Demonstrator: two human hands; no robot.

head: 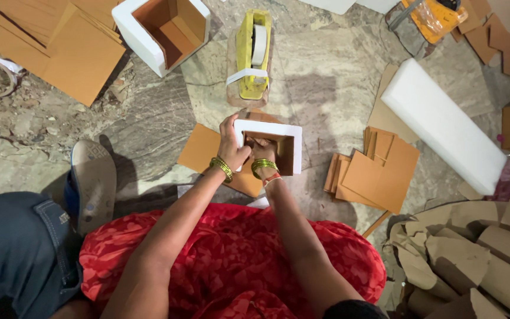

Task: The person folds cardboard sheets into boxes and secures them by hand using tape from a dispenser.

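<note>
We work seated on a mottled stone floor. Our left hand grips the left wall of a white foam frame lined with brown card, which stands just ahead of our lap. Our right hand reaches inside it; we cannot tell how far its fingers are closed. A yellow tape dispenser sits farther off, cardboard squares lie right, and a white foam block lies beyond them.

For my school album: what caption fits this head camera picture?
Left hand steadies a white foam box; right hand reaches inside.
</note>
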